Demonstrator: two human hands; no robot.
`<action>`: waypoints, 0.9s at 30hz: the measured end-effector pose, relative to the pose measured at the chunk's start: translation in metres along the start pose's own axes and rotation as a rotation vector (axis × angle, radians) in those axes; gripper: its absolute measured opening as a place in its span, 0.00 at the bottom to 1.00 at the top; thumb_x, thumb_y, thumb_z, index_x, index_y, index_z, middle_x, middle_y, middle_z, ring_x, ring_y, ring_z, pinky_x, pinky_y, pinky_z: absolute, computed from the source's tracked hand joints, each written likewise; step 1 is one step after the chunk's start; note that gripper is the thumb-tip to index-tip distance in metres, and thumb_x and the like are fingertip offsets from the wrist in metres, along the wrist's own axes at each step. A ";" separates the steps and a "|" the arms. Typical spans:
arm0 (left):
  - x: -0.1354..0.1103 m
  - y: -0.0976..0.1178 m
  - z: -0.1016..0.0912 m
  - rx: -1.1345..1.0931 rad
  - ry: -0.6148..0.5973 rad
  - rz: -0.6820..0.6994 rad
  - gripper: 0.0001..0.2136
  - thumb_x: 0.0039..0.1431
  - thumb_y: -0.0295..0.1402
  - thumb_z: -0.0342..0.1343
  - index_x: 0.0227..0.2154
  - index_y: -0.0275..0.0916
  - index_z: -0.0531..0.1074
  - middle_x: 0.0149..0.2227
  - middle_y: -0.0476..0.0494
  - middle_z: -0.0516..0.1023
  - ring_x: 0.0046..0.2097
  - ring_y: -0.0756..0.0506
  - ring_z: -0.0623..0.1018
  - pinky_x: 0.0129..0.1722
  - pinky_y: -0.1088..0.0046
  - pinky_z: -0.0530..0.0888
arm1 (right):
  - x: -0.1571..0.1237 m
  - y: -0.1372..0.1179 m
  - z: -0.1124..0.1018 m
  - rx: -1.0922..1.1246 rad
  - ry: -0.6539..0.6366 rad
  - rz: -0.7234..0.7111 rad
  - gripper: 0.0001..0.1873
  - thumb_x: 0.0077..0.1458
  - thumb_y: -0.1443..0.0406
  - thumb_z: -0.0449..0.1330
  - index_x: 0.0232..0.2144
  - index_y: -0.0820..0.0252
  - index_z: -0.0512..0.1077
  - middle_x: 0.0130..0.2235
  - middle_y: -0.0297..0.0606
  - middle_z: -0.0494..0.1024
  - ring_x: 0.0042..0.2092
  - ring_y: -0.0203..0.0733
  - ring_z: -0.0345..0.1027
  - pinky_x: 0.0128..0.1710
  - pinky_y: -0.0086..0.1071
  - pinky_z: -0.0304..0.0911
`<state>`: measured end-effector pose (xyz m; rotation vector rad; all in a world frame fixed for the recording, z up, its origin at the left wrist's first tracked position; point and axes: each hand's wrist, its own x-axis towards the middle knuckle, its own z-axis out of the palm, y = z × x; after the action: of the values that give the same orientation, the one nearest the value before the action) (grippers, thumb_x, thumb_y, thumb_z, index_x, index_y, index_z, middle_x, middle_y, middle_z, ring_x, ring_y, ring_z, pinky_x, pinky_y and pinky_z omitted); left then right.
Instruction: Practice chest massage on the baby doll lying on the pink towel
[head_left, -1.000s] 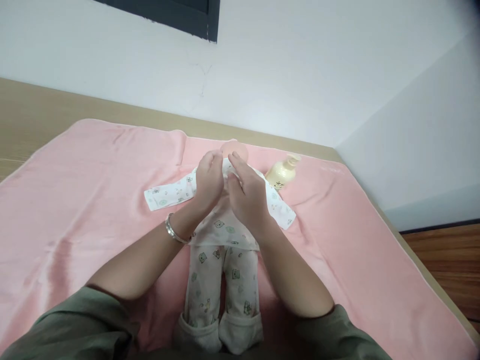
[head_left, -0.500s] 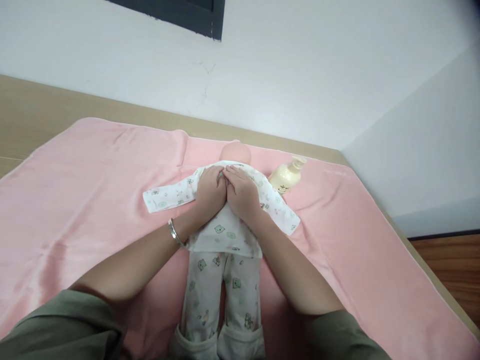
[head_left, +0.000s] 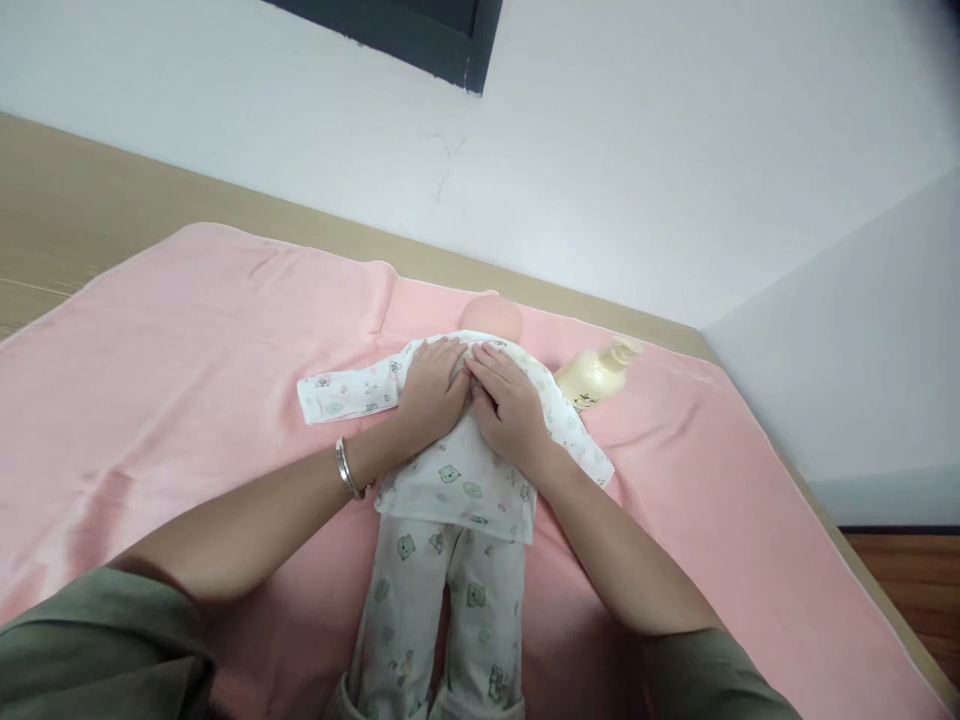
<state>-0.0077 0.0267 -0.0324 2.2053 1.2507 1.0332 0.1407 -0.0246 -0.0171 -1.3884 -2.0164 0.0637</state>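
Note:
A baby doll point(head_left: 491, 316) lies on a pink towel point(head_left: 172, 350), dressed in a white printed top point(head_left: 457, 480) and matching trousers point(head_left: 442, 600). My left hand point(head_left: 431, 390), with a silver bangle at the wrist, lies flat on the doll's upper back, fingers stretched out. My right hand point(head_left: 514, 405) rests flat beside it, fingers spread, the two hands touching at the middle. Neither hand holds anything. The doll's empty left sleeve point(head_left: 345, 392) stretches out to the left.
A cream pump bottle point(head_left: 596, 375) lies on the towel just right of the doll's shoulder. The towel covers a wooden table point(head_left: 67, 215) set against a white wall. The table's right edge drops to a wooden floor point(head_left: 907, 580).
Both hands came down from raised, curled poses and now press flat on the doll's back. The view has shifted slightly, with the doll sitting a little lower and to the right.

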 end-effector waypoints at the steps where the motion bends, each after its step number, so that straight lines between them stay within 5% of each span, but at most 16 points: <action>1: 0.000 -0.001 0.000 0.009 0.000 -0.011 0.19 0.67 0.32 0.42 0.54 0.36 0.74 0.61 0.36 0.77 0.65 0.39 0.73 0.71 0.52 0.64 | -0.003 -0.007 0.000 -0.044 -0.017 0.043 0.26 0.67 0.65 0.48 0.61 0.62 0.74 0.66 0.46 0.73 0.72 0.51 0.61 0.74 0.57 0.56; 8: -0.002 -0.002 -0.001 0.022 -0.006 -0.023 0.20 0.67 0.31 0.43 0.56 0.33 0.74 0.63 0.35 0.77 0.66 0.39 0.73 0.72 0.51 0.64 | -0.025 -0.056 -0.001 -0.284 -0.114 0.164 0.32 0.69 0.64 0.46 0.68 0.78 0.62 0.73 0.60 0.59 0.76 0.63 0.47 0.75 0.61 0.49; 16: -0.001 -0.004 0.002 0.012 0.040 -0.005 0.19 0.66 0.29 0.42 0.52 0.34 0.75 0.59 0.33 0.79 0.62 0.39 0.75 0.68 0.53 0.68 | -0.007 -0.016 -0.008 -0.153 -0.226 0.032 0.31 0.68 0.62 0.46 0.67 0.72 0.66 0.73 0.50 0.60 0.76 0.55 0.49 0.76 0.59 0.46; 27: -0.003 0.000 0.000 -0.010 0.043 -0.001 0.19 0.65 0.30 0.43 0.52 0.35 0.75 0.58 0.35 0.80 0.61 0.39 0.76 0.67 0.53 0.69 | -0.016 -0.010 -0.002 -0.139 -0.058 -0.052 0.28 0.68 0.61 0.47 0.63 0.69 0.71 0.69 0.50 0.68 0.73 0.54 0.57 0.75 0.59 0.51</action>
<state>-0.0088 0.0245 -0.0337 2.1863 1.2618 1.0891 0.1368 -0.0431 -0.0201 -1.4326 -2.1386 -0.0616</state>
